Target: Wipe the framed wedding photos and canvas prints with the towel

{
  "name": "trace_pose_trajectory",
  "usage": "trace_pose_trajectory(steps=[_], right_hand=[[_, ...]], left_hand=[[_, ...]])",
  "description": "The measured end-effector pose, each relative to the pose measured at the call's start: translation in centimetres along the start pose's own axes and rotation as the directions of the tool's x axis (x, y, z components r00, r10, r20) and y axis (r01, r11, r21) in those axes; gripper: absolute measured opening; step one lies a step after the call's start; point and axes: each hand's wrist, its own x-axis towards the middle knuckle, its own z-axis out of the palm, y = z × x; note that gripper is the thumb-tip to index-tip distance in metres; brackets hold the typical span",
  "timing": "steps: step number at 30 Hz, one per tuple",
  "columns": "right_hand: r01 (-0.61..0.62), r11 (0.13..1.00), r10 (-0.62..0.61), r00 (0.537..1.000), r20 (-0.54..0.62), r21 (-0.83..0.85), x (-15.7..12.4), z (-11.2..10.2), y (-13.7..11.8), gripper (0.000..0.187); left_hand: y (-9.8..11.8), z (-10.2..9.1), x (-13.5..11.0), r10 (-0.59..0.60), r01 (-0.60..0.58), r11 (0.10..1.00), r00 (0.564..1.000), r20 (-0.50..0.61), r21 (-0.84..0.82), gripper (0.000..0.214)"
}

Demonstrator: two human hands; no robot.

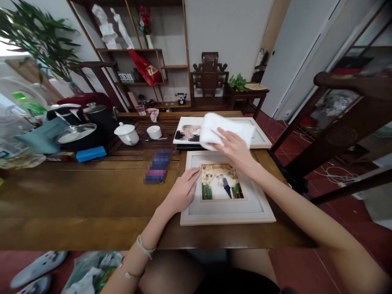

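A picture frame [192, 212] with a wide pale border and a small couple photo [222, 182] in its middle lies flat at the table's front edge. My left hand [183, 192] rests on the frame's left side, fingers stretched out beside the photo. A folded white cloth [226, 128] is under my right hand [232, 147], which grips its near edge above the far side of the frame. Behind, a second pale frame [260, 136] and a white photo panel [180, 137] are partly covered by the cloth.
On the wooden table [92, 200] lie a phone [157, 166] and a blue block [91, 154]. A lidded white cup [126, 133], a small white bowl [154, 132] and a black pot [78, 134] stand farther left. A dark wooden chair [337, 118] stands at the right.
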Motion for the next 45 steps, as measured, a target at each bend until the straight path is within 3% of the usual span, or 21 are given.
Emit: trace_pose_trajectory(steps=[2,5,9,14,19,22,26,32,36,41,45], right_hand=[[0.075,0.997,-0.076,0.995,0.061,0.034,1.5,1.6,-1.9,0.050],[0.130,0.988,-0.141,0.978,0.154,0.079,3.0,3.6,-4.5,0.036],[0.142,0.985,-0.157,0.972,0.177,0.097,2.8,4.6,-5.3,0.026],[0.107,0.994,-0.111,0.975,0.193,0.036,-0.9,3.6,-2.5,0.027],[-0.035,0.999,0.029,0.971,0.238,0.020,-6.0,2.1,1.4,0.036],[-0.063,0.998,0.061,0.961,0.270,-0.003,-7.3,1.6,2.6,0.038],[-0.027,0.999,0.032,0.953,0.302,-0.022,-5.2,1.6,0.8,0.034],[0.069,0.996,-0.080,0.954,0.289,0.048,1.9,2.5,-4.9,0.027],[0.093,0.993,-0.110,0.948,0.300,0.070,3.5,2.9,-5.8,0.027],[0.079,0.992,-0.105,0.940,0.324,0.094,-0.7,2.7,-2.9,0.037],[0.027,0.997,-0.053,0.936,0.349,0.078,-5.7,2.2,0.4,0.062]], left_hand=[[0.1,-0.1,0.1,-0.001,0.001,1.000,1.000,0.003,0.004,0.047],[0.1,-0.1,0.1,-0.010,0.010,1.000,1.000,0.017,0.020,0.047],[0.2,-0.2,0.2,-0.008,0.008,1.000,1.000,0.017,0.021,0.047],[0.3,-0.2,0.1,-0.003,0.003,1.000,1.000,0.014,0.003,0.047],[0.3,-0.2,0.1,-0.003,0.003,1.000,1.000,0.018,0.004,0.047],[0.2,-0.1,0.0,0.000,0.000,1.000,1.000,0.014,0.005,0.048],[-0.1,0.0,0.0,-0.003,0.003,1.000,1.000,0.021,0.008,0.048],[-0.1,0.0,0.1,0.012,-0.012,1.000,1.000,0.005,0.006,0.047],[-0.1,0.0,0.1,0.019,-0.019,1.000,1.000,-0.008,-0.011,0.048],[0.0,-0.1,0.1,0.001,-0.001,1.000,1.000,0.018,0.002,0.048],[0.1,-0.1,0.0,-0.005,0.005,1.000,1.000,0.020,0.004,0.047]])
